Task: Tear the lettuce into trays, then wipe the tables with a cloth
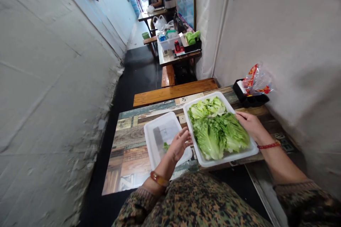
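A white plastic tray (201, 162) full of green lettuce leaves (213, 127) is in front of me, its near edge toward my body. My right hand (249, 125) grips the right rim, its fingertips partly hidden by the rim and leaves. By the left side of the tray is my left hand (181, 144), fingers apart and slightly curled; whether they touch the rim I cannot tell. Under my left forearm sits a second white tray (149, 142), holding only a small scrap of green leaf (166, 145).
The trays are on a wood-patterned table (125, 156) with a wooden bench (173, 92) behind it. A black holder (249, 99) with plastic packaging (259, 79) stands by the right wall. Farther back, a cluttered table (166, 60) stands before a seated person (155, 0).
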A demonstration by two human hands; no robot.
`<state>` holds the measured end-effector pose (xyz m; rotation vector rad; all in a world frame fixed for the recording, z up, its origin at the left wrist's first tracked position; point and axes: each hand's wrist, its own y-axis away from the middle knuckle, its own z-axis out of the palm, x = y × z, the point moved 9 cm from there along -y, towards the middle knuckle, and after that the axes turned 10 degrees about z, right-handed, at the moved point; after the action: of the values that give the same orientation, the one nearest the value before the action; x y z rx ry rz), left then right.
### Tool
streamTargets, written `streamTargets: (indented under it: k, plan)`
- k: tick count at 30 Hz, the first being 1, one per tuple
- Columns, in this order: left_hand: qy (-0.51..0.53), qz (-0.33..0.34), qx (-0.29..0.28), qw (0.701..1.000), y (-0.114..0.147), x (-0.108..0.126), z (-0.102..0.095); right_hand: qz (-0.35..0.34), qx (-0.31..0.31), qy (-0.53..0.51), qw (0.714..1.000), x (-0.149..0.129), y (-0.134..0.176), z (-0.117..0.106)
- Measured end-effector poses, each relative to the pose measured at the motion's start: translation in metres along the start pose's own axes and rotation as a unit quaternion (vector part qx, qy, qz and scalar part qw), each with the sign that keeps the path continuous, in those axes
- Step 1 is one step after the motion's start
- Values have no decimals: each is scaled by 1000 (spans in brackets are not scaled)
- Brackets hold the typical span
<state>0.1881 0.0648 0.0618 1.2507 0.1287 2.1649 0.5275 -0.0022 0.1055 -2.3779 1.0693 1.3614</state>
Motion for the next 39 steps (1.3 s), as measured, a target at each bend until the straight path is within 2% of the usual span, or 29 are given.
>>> streamTargets:
  k: [2, 4, 7, 10, 14, 18, 21, 24, 33, 39]
  plan:
    - [-32, 34, 28, 998, 4, 21, -17, -6, -36, -42, 998, -28, 10, 16]
    - [-78, 67, 72, 992, 11, 42, -44, -11, -80, -73, 994, -51, 23, 44]
    - [-148, 105, 162, 970, 31, 70, -96, -33, -142, -93, 985, -77, 42, 98]
    - [-198, 134, 241, 941, 54, 90, -147, -57, -196, -109, 973, -91, 59, 157]
    - [-236, 145, 314, 908, 77, 93, -202, -75, -271, -117, 952, -92, 78, 234]
    - [-245, 140, 353, 892, 85, 72, -240, -142, -257, -14, 956, -90, 83, 280]
    - [-242, 137, 372, 886, 86, 56, -258, -177, -245, 60, 951, -86, 84, 297]
    - [-234, 136, 376, 886, 86, 44, -269, -177, -245, 96, 948, -76, 85, 305]
    - [-268, 138, 356, 885, 74, 22, -270, -199, -216, 210, 933, -56, 92, 313]
    - [-337, 124, 395, 846, 85, 19, -291, -241, -215, 243, 915, -58, 91, 310]
